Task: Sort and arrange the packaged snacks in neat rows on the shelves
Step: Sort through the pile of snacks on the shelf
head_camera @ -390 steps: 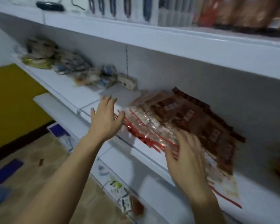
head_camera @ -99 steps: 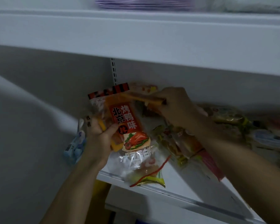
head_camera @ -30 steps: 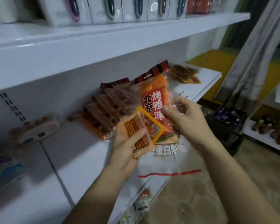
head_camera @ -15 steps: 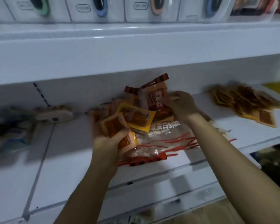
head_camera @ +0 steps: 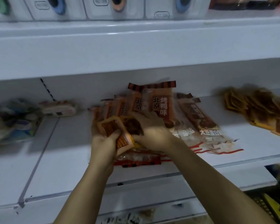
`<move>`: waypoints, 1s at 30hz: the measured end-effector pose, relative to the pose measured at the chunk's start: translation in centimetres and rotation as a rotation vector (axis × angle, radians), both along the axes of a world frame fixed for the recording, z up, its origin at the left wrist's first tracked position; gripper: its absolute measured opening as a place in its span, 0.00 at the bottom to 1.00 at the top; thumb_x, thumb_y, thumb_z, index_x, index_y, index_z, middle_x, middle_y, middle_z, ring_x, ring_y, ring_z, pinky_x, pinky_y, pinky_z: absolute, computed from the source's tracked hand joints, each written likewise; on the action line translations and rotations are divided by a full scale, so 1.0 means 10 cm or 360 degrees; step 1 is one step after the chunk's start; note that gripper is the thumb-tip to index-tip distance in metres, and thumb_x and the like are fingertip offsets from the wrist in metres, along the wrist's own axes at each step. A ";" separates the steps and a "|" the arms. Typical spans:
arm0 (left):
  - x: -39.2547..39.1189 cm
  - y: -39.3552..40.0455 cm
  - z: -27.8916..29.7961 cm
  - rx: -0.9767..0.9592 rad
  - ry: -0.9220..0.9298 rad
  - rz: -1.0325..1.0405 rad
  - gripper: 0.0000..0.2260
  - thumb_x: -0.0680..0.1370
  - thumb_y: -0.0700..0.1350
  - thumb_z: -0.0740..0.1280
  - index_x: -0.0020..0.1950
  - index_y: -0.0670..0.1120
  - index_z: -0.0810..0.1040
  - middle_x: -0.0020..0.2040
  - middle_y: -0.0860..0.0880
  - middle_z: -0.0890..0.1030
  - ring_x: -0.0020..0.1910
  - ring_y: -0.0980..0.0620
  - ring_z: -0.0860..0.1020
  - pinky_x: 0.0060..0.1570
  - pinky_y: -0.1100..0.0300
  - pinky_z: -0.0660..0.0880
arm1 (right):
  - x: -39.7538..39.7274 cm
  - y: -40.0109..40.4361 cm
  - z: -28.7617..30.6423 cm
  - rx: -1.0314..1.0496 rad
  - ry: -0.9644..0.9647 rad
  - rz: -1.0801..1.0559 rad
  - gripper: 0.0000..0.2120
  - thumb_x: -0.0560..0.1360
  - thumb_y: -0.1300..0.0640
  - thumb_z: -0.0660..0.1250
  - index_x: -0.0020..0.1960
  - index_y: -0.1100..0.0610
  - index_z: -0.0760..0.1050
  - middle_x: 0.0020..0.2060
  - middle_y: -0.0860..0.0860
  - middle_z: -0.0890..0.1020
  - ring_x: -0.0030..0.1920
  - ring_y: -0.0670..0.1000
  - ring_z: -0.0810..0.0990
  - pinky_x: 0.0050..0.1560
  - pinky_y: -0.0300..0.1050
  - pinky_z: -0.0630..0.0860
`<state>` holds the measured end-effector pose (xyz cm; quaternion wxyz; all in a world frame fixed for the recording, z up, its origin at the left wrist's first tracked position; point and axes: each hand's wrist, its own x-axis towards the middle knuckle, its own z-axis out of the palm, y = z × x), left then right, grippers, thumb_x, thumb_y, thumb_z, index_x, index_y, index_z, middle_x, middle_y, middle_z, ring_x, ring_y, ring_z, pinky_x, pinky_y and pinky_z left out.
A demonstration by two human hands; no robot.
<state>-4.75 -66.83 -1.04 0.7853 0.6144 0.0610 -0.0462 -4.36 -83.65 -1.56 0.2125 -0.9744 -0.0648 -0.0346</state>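
On the white middle shelf (head_camera: 55, 159) lies a fanned row of orange and clear snack bags (head_camera: 162, 107) with red Chinese lettering, leaning against the back wall. My left hand (head_camera: 103, 139) grips a small orange-edged packet (head_camera: 115, 131) of brown sticks, held just in front of the row. Beside it, my right hand (head_camera: 152, 133) pinches another small dark packet (head_camera: 132, 125), fingers curled over it. Under both hands lies a clear bag with a red striped edge (head_camera: 137, 160).
A heap of small yellow-brown packets (head_camera: 257, 110) lies at the right of the shelf. Mixed blue and white packs (head_camera: 18, 123) and a pale pack (head_camera: 58, 107) sit at the left. White boxes (head_camera: 116, 7) stand on the shelf above. A lower shelf edge (head_camera: 136, 206) juts out below.
The large orange bag that my right hand held now lies in the row. My right hand has come down beside the left one onto a small packet.
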 end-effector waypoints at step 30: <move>-0.27 -3.94 0.01 0.0870 -0.0484 -0.0823 0.31 0.73 0.48 0.79 0.69 0.57 0.64 0.48 0.64 0.74 0.41 0.72 0.77 0.39 0.73 0.74 | -1.40 -3.38 -0.03 0.1524 -0.0688 -0.1098 0.09 0.80 0.62 0.65 0.58 0.53 0.75 0.43 0.60 0.82 0.45 0.59 0.84 0.47 0.60 0.83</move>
